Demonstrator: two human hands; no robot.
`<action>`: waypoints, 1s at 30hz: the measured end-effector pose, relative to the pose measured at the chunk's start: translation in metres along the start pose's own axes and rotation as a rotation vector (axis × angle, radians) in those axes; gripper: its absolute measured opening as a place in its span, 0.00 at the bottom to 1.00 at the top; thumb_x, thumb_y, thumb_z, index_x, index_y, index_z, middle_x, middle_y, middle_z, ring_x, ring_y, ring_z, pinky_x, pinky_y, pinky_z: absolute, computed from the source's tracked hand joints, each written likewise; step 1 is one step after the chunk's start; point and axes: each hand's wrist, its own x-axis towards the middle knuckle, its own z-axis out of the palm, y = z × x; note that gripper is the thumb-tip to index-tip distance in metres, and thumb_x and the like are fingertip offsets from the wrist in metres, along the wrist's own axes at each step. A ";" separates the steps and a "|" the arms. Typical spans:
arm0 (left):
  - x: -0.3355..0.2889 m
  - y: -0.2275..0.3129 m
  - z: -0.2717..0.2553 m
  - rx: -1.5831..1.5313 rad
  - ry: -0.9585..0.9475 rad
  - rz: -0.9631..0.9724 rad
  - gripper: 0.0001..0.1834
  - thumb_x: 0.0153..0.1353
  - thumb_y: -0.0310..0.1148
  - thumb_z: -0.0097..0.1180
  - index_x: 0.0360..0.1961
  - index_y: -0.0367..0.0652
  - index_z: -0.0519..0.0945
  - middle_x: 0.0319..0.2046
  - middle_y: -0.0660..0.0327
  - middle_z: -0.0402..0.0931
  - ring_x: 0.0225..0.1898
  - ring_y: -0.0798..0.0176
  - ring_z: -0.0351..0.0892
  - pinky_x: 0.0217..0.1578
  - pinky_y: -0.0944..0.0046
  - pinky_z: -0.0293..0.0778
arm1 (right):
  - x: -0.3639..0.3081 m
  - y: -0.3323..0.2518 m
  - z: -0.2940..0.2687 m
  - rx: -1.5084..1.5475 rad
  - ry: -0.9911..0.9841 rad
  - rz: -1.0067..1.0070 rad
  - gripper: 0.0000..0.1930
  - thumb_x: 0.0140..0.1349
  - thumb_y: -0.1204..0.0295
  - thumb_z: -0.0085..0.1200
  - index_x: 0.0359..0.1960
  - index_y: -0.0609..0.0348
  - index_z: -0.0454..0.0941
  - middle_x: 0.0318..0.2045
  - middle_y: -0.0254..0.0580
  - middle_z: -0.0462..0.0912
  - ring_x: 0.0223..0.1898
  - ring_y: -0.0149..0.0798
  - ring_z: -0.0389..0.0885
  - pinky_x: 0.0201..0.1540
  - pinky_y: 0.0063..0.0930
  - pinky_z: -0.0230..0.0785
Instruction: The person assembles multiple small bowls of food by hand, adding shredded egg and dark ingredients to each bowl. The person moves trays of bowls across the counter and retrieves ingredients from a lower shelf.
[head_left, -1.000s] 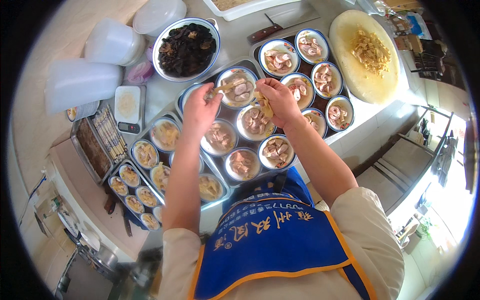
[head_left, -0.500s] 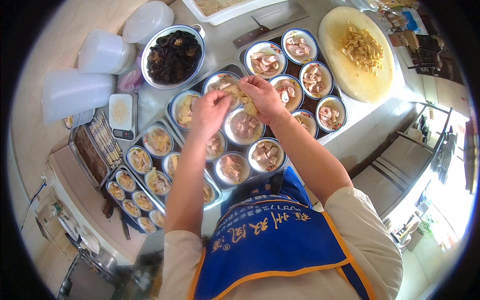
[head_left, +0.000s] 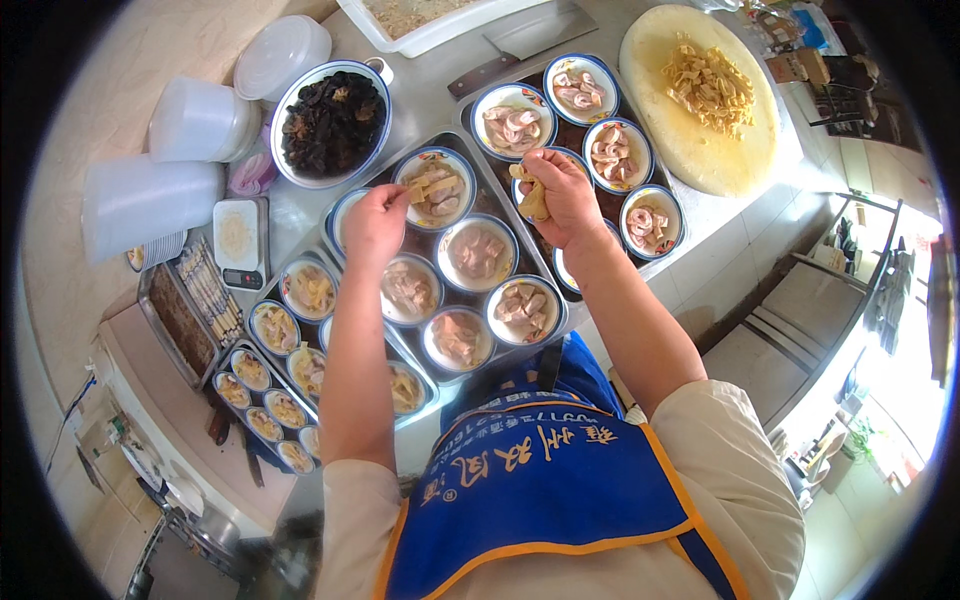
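Right grip (head_left: 566,200) clutching yellow strips (head_left: 533,198), left grip (head_left: 376,224) pinching one, both partly hiding bowls (head_left: 346,214), cleaver (head_left: 540,34) beyond

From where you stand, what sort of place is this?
Most likely a commercial kitchen: rows of similar small bowls hold food portions, a round cutting board bears a heap of sliced yellow food, and a large cleaver lies on the counter.

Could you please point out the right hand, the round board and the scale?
Right hand (head_left: 565,197): head view, on the back of the hand.
Round board (head_left: 700,166): head view, on its bare lower part.
Scale (head_left: 237,231): head view, on its pale top plate.
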 end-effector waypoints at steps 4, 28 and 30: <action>-0.011 -0.001 0.000 0.195 0.056 0.411 0.17 0.65 0.37 0.66 0.51 0.38 0.85 0.39 0.53 0.87 0.39 0.53 0.87 0.44 0.60 0.80 | -0.011 0.004 0.005 -0.048 -0.065 0.005 0.07 0.70 0.69 0.61 0.42 0.57 0.78 0.35 0.34 0.80 0.30 0.27 0.77 0.32 0.20 0.73; -0.099 0.003 0.042 -0.137 -0.034 0.017 0.16 0.65 0.37 0.64 0.50 0.41 0.84 0.42 0.53 0.85 0.35 0.58 0.85 0.38 0.60 0.78 | -0.069 0.048 -0.026 -0.191 -0.047 0.025 0.04 0.69 0.76 0.58 0.37 0.53 0.75 0.28 0.27 0.76 0.25 0.22 0.72 0.26 0.17 0.62; -0.103 0.005 0.042 -0.272 0.019 0.025 0.16 0.65 0.37 0.64 0.50 0.41 0.84 0.42 0.53 0.85 0.35 0.57 0.85 0.39 0.59 0.79 | -0.073 0.049 -0.024 -0.148 -0.050 0.019 0.05 0.69 0.77 0.59 0.38 0.53 0.75 0.28 0.27 0.76 0.25 0.22 0.72 0.25 0.17 0.62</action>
